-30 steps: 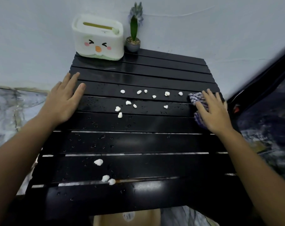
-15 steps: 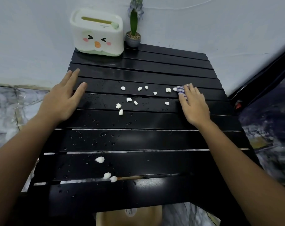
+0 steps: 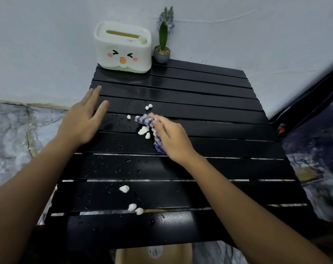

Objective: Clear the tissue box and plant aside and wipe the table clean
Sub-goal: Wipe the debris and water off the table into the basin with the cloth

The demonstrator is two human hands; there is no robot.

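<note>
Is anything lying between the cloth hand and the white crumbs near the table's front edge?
Nothing solid. Between the right hand pressing the checked cloth and the front crumbs the black table shows only scattered water drops. The left hand lies flat off to the side.

Dim, bluish light; soft glare on the wet black table point(image 3: 200, 92); wide-angle bending at edges.
</note>
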